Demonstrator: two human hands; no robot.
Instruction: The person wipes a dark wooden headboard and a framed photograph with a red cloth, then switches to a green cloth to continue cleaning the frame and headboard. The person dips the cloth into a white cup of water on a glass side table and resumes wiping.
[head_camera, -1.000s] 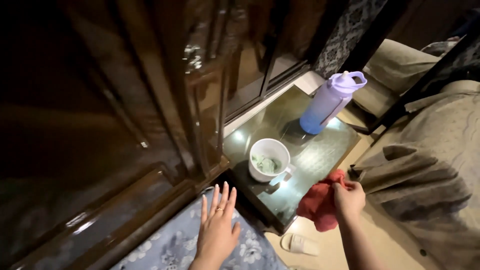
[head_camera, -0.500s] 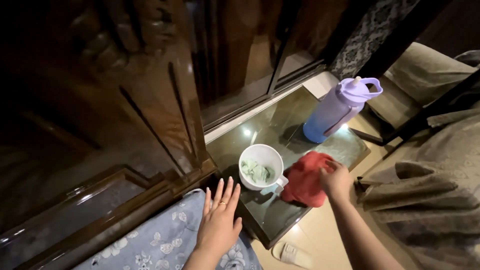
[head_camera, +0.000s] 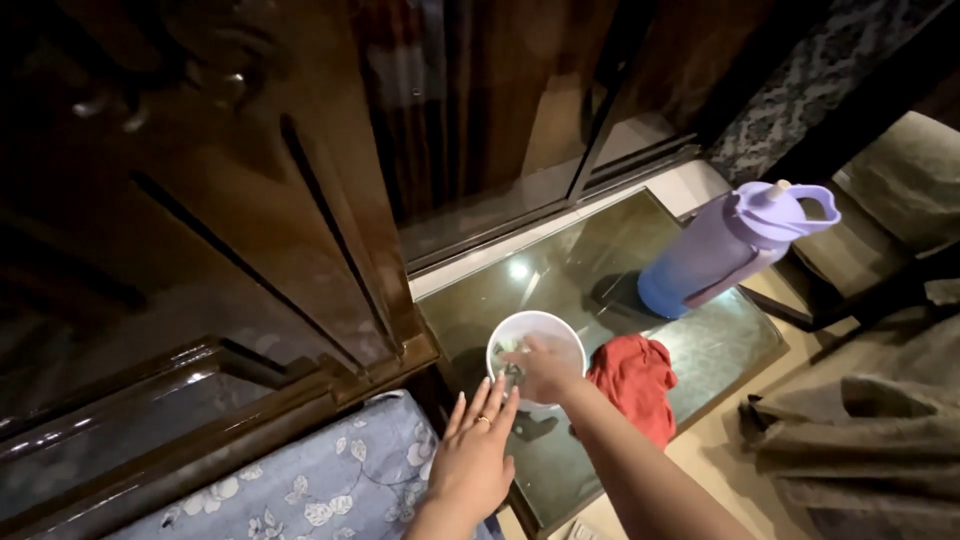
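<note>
Wood fills the top and left of the view, a dark glossy wooden cabinet with glass doors (head_camera: 330, 170) towering over everything. Below it sits the dark glass-topped side table (head_camera: 610, 270), lamplight glinting off the surface. Bottom left, a pale blue floral fabric cushion (head_camera: 300, 480). On the table's far side stands a lilac plastic water bottle with a handle lid (head_camera: 725, 250), and just beside the bowl lies a crumpled red cloth (head_camera: 635, 380). Now the white round bowl (head_camera: 545, 335) near the table's front edge: the right hand (head_camera: 545, 370) reaches over it, fingers curled on its near rim, gripping it. The left hand (head_camera: 470, 460) hovers open, fingers spread, just beside and below the bowl, holding nothing.
</note>
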